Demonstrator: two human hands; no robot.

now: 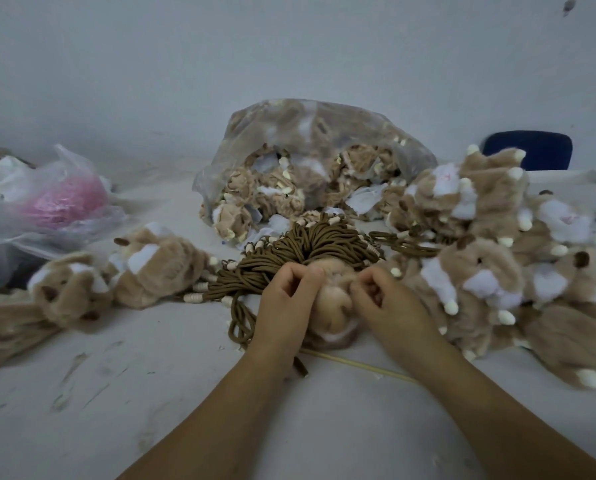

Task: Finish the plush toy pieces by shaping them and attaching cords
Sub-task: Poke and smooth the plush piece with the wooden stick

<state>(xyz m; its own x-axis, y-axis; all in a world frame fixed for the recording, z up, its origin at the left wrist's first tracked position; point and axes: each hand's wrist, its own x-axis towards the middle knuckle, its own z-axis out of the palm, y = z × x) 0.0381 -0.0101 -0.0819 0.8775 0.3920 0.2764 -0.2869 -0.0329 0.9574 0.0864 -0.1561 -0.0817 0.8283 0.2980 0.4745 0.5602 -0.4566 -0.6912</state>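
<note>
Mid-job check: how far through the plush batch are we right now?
Seemingly done: a pile of shaped plush toys on the right, a smaller group on the left; whether they carry cords I cannot tell. In hand: left hand and right hand both pinch one plush piece. Left to do: the clear bag behind holds many unshaped pieces, and a thick bundle of brown cords lies unused.

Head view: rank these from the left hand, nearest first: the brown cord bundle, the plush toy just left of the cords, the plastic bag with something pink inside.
1. Brown cord bundle, right beyond the left hand, which pinches a plush piece.
2. Plush toy, just left of the cords.
3. Plastic bag with something pink inside, far left and farther back.
</note>
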